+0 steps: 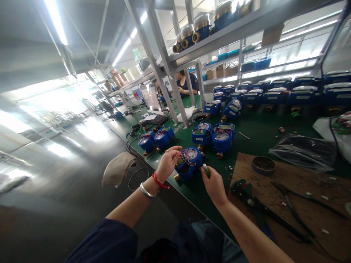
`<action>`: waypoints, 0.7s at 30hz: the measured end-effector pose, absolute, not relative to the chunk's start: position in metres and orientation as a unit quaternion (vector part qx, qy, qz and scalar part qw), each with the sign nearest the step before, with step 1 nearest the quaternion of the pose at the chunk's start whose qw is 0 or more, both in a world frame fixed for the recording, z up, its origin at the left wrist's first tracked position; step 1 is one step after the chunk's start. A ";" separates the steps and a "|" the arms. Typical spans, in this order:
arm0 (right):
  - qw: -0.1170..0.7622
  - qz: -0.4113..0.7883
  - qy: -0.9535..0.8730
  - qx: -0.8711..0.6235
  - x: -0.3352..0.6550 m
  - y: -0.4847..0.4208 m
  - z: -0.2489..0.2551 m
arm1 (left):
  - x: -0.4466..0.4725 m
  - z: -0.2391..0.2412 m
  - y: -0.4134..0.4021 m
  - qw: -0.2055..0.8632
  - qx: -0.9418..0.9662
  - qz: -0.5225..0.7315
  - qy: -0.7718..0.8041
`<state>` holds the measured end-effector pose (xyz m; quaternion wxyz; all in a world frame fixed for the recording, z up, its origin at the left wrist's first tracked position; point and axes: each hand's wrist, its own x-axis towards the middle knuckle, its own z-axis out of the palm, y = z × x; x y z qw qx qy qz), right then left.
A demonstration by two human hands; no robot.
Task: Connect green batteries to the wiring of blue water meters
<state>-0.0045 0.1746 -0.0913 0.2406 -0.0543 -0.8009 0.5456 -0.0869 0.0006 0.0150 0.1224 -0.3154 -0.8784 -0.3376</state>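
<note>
— What do we grip?
— Right hand clasps a green tool; left hand, we can't tell.
— The meter?
— Smooth, rounded, blue, between our hands. And a round, shallow tin holds something dark.

The near blue water meter has a smooth, plastic-looking housing, a shiny clear dial cover and a brass-coloured metal fitting. The green worktop is smooth, faintly glossy. At right, a brown board looks matt and rough, like wood; the plastic bag is clear, crinkled and shiny. The near bangle is polished metal, the beige seat cover matt cloth, the grey floor glossy.
</note>
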 end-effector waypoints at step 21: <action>0.236 0.532 -0.810 -0.069 -0.005 0.176 -0.094 | -0.075 -0.027 -0.040 0.090 -0.150 -0.449 -0.876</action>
